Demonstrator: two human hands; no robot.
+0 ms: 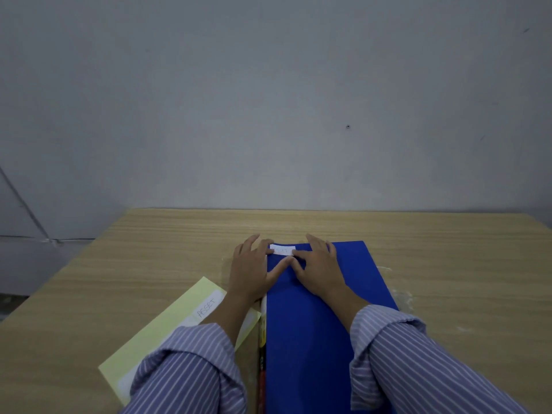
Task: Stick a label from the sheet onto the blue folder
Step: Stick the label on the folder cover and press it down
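**Label pressed at folder's far-left corner**

Flat blue plastic folder [316, 324] on wood-grain table [448, 264]. Pale yellow label sheet [167, 321] lies under the left forearm. Left hand [249, 271] and right hand [321, 268] splayed flat, grasping nothing; small white rectangular label [282, 250] just beyond both thumbs.

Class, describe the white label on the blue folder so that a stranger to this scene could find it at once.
Start at the wooden table and find the blue folder lying lengthwise on it. At its far left corner, between the left hand and right hand, sits the white label. Unlike the label marked ASSET, it is off the yellow sheet.
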